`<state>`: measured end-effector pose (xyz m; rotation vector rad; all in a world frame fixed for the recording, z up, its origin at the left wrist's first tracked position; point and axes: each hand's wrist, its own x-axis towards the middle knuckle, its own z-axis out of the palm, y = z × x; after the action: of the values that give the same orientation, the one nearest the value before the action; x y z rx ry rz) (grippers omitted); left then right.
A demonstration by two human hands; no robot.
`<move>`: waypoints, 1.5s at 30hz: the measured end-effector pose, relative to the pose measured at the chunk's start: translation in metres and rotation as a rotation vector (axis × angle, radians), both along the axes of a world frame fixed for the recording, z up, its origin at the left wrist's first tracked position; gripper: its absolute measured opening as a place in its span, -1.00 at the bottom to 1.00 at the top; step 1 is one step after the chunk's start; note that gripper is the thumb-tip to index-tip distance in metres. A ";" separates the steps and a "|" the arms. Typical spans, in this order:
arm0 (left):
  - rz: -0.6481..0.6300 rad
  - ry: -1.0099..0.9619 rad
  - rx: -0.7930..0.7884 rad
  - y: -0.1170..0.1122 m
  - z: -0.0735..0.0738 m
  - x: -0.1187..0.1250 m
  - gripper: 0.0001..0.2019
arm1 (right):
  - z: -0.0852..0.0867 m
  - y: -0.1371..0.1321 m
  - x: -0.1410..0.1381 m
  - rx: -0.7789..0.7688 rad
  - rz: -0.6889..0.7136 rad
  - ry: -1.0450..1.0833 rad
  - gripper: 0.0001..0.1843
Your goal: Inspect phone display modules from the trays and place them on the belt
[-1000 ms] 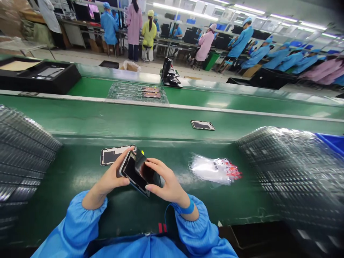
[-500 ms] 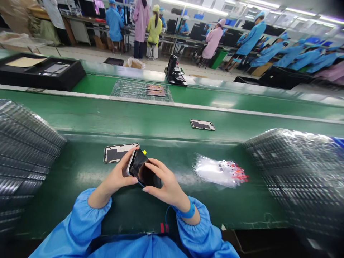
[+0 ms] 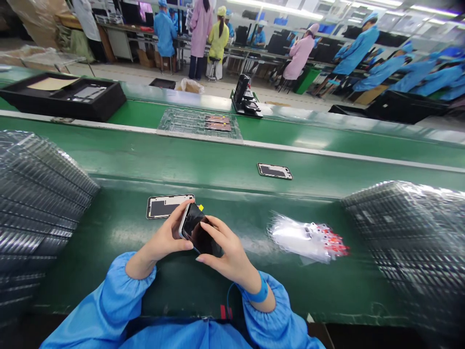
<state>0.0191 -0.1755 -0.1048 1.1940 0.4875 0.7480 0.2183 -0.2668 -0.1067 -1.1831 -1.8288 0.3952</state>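
My left hand [image 3: 163,239] and my right hand [image 3: 228,250] both grip a dark glass smartphone panel [image 3: 198,229] with a silver edge, just above the green work mat [image 3: 109,242]. A small yellow tab [image 3: 201,207] sticks out past its far end. My fingers hide much of the glass, and I cannot tell whether a second panel lies behind it. Just beyond my left hand, a flat phone panel [image 3: 170,206] with a black back and pale frame lies on the mat. A blue strap [image 3: 260,293] circles my right wrist.
Stacks of clear ribbed trays [image 3: 43,203] [image 3: 403,228] stand on both sides. A heap of plastic film pieces [image 3: 307,240] lies to my right. Another panel [image 3: 274,170] rests on the raised green belt [image 3: 145,160]. Co-workers in gowns stand beyond the far belt.
The two dark pieces, held apart at an angle a second ago, now sit together between my hands. The whole scene has shifted right in view.
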 end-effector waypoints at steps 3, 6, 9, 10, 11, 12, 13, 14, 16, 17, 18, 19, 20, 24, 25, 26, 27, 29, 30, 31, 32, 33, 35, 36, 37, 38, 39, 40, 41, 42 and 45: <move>0.005 -0.009 0.010 0.001 0.001 0.000 0.01 | -0.001 0.000 0.001 -0.015 0.002 0.060 -0.28; 0.005 -0.036 0.020 0.001 0.002 0.000 -0.01 | -0.004 -0.001 0.004 -0.047 -0.021 0.186 -0.29; -0.028 -0.052 0.007 0.001 0.002 0.000 -0.04 | -0.007 -0.001 0.008 -0.075 -0.045 0.309 -0.31; -0.040 -0.047 -0.002 0.001 0.002 0.000 -0.04 | -0.008 -0.002 0.009 -0.081 -0.044 0.329 -0.31; -0.047 -0.040 -0.009 0.000 0.001 0.000 -0.04 | -0.008 -0.002 0.009 -0.081 -0.043 0.334 -0.31; -0.050 -0.034 -0.013 0.000 0.001 0.001 -0.04 | -0.007 -0.002 0.009 -0.072 -0.043 0.324 -0.31; -0.048 -0.028 -0.014 0.000 0.001 0.001 -0.03 | -0.006 -0.002 0.009 -0.056 -0.046 0.302 -0.30; -0.041 -0.027 -0.010 0.000 0.000 0.001 -0.03 | -0.005 -0.002 0.008 -0.039 -0.048 0.269 -0.30; -0.017 -0.029 0.005 0.000 0.000 0.001 -0.02 | -0.002 -0.001 0.006 -0.014 -0.043 0.189 -0.29; -0.006 -0.028 0.013 0.000 0.000 0.002 -0.02 | -0.001 -0.001 0.005 -0.010 -0.035 0.151 -0.28; 0.004 -0.027 0.020 0.000 0.001 0.002 -0.02 | 0.000 -0.001 0.004 -0.009 -0.024 0.118 -0.27; 0.013 -0.022 0.024 0.000 0.001 0.001 -0.02 | 0.000 -0.001 0.004 -0.009 -0.014 0.090 -0.26; 0.017 -0.015 0.026 0.000 0.002 0.001 -0.02 | 0.000 -0.001 0.003 -0.009 -0.007 0.068 -0.26; 0.011 0.017 0.024 -0.001 0.004 0.000 0.01 | -0.002 -0.001 0.002 -0.009 -0.006 0.026 -0.25; 0.011 0.022 0.026 -0.001 0.004 0.000 0.01 | -0.002 -0.001 0.002 -0.010 -0.005 0.018 -0.25; 0.013 0.022 0.033 -0.001 0.004 0.000 0.01 | -0.003 -0.001 0.002 -0.011 -0.003 0.010 -0.25; 0.016 0.023 0.040 -0.001 0.004 0.000 0.01 | -0.003 -0.001 0.002 -0.013 -0.002 0.002 -0.25; 0.022 0.029 0.050 -0.001 0.005 0.000 0.01 | -0.003 -0.001 0.002 -0.011 0.000 -0.009 -0.24; 0.024 0.035 0.050 -0.001 0.006 0.000 0.01 | -0.003 -0.002 0.002 -0.010 0.001 -0.012 -0.24; 0.026 0.041 0.049 -0.001 0.007 0.000 0.02 | -0.003 -0.002 0.002 -0.007 0.001 -0.015 -0.24; 0.027 0.046 0.046 -0.001 0.007 0.000 0.03 | -0.003 -0.002 0.002 -0.004 0.002 -0.019 -0.24; 0.027 0.048 0.044 -0.001 0.008 0.000 0.03 | -0.003 -0.002 0.002 -0.002 0.003 -0.023 -0.24; 0.021 0.044 0.044 -0.001 0.009 0.000 0.04 | -0.002 -0.002 0.002 0.000 0.007 -0.033 -0.23; 0.019 0.041 0.046 -0.001 0.009 0.000 0.05 | -0.002 -0.002 0.002 0.002 0.008 -0.036 -0.23; 0.019 0.040 0.049 -0.001 0.010 0.000 0.05 | -0.002 -0.002 0.002 0.004 0.008 -0.037 -0.23; 0.017 0.043 0.053 -0.001 0.010 0.000 0.05 | -0.002 -0.002 0.002 0.004 0.008 -0.036 -0.24; 0.015 0.046 0.057 -0.001 0.010 0.000 0.05 | -0.001 -0.002 0.002 0.004 0.009 -0.035 -0.24; 0.012 0.049 0.061 -0.001 0.010 0.000 0.05 | -0.001 -0.002 0.002 0.003 0.009 -0.033 -0.24; 0.006 0.050 0.065 -0.001 0.011 0.000 0.05 | -0.001 -0.002 0.002 0.003 0.010 -0.032 -0.24; 0.001 0.050 0.068 -0.001 0.011 0.000 0.05 | -0.001 -0.002 0.002 0.005 0.011 -0.032 -0.24; -0.013 0.046 0.075 -0.001 0.012 0.001 0.05 | -0.001 -0.002 0.002 0.006 0.012 -0.039 -0.25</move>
<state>0.0199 -0.1766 -0.0928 1.2852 0.4928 0.7350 0.2202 -0.2692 -0.1077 -1.1838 -1.8701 0.3763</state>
